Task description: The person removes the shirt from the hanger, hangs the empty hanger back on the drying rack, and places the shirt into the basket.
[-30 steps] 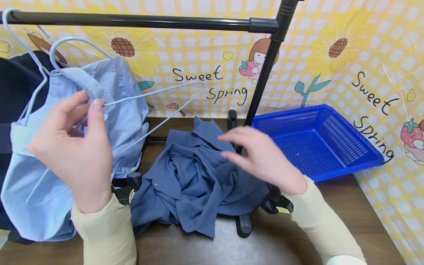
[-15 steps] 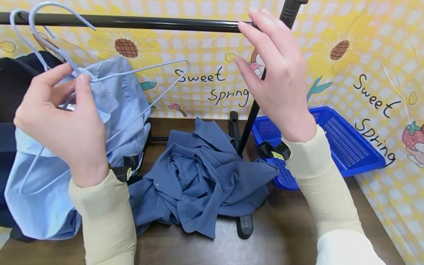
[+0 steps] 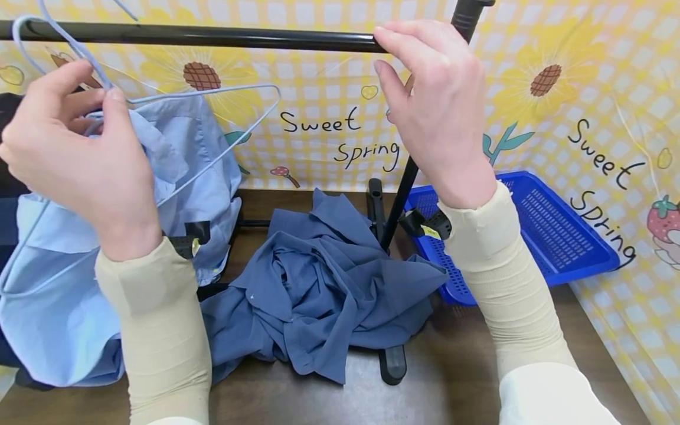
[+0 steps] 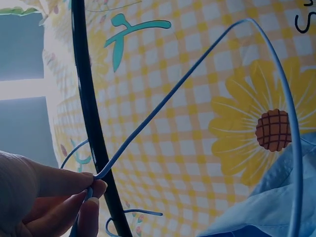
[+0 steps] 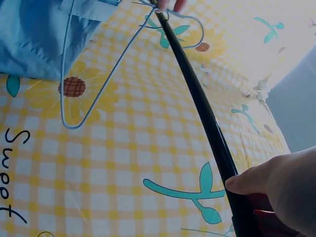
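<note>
My left hand (image 3: pixel 79 153) pinches a light blue wire hanger (image 3: pixel 212 91) near the base of its hook, between thumb and fingertips. In the left wrist view, one bare arm of the hanger (image 4: pixel 291 108) loops out from the pinch. Its hook stands above the black rail (image 3: pixel 239 36) in the head view. At the rail's right end my right hand (image 3: pixel 441 100) grips the bar; the right wrist view has the thumb in front and fingers behind it. A light blue shirt (image 3: pixel 199 165) hangs behind the left hand, partly covered by it.
A crumpled slate-blue shirt (image 3: pixel 319 289) lies on the wooden table (image 3: pixel 441 378) below the rail. The blue plastic basket (image 3: pixel 584 268) stands at the right, partly behind the right forearm. Another hanger's hook (image 3: pixel 23 32) and dark clothing (image 3: pixel 7 171) are at far left.
The left hand has raised the hanger up and left, bringing its hook above the rail. The right hand has gone from over the crumpled shirt up to the rail and taken hold of it.
</note>
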